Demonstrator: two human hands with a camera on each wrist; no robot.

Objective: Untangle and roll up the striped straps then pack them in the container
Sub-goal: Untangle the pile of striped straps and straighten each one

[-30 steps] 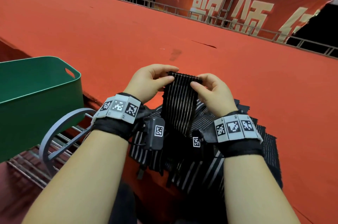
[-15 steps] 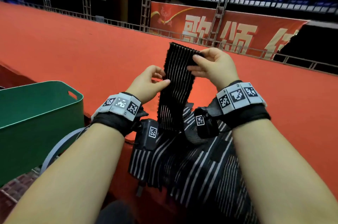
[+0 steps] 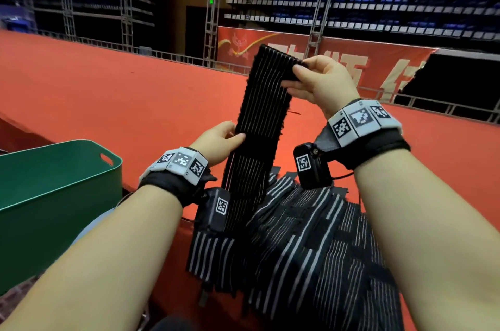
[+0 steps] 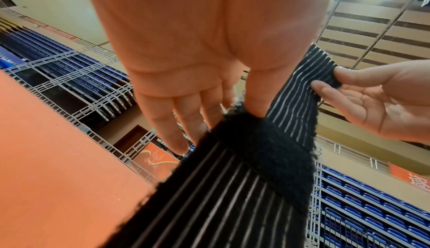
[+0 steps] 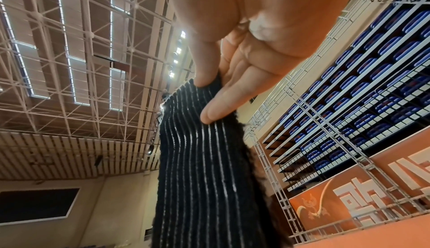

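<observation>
Strap is up off the pile, right hand pinching its top end, left hand pinching lower down — untangling underway, rolling next, green container waiting left.

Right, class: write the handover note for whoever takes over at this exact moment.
Right hand pinches the top end of one striped strap, raised upright.
Left hand pinches the strap's edge lower down, at its fuzzy black band.
The other straps lie heaped on the red surface.
Green container stands left; contents not visible.
Done: one strap lifted.
Left: roll it, pack it, then the others.
</observation>
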